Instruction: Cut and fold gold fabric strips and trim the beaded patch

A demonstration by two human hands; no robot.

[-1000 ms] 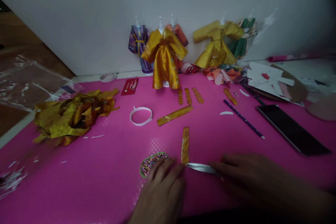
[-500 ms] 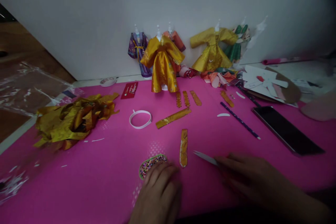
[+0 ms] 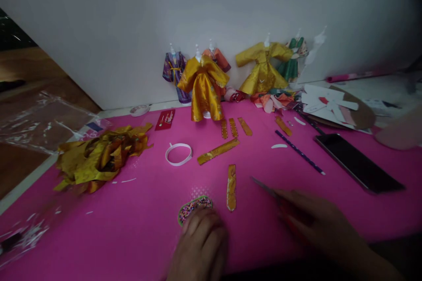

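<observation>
My right hand (image 3: 316,219) is closed around a pair of scissors (image 3: 263,185) with red handles. Their narrow blades, together, point up and left over the pink table. My left hand (image 3: 201,241) lies low in the middle, its fingers curled and pressed together; whatever may be in them is hidden. Its fingertips overlap the lower edge of an oval piece (image 3: 190,210) with multicoloured specks and a green rim. Between the hands lies an upright gold brocade strip (image 3: 231,189) with a pointed lower end. Farther back is a longer, slanted gold strip (image 3: 217,151).
Small doll robes, including a gold one (image 3: 206,92), stand along the wall. Crumpled gold fabric (image 3: 99,158) and clear plastic (image 3: 39,118) lie left. A white ring (image 3: 178,165), a dark patterned stick (image 3: 300,153) and a phone (image 3: 358,162) lie on the pink surface (image 3: 132,237).
The view has shifted slightly. The scissors have turned, with their tips now farther right and higher. My left hand remains by the speckled oval piece; the gold strips lie where they were.
</observation>
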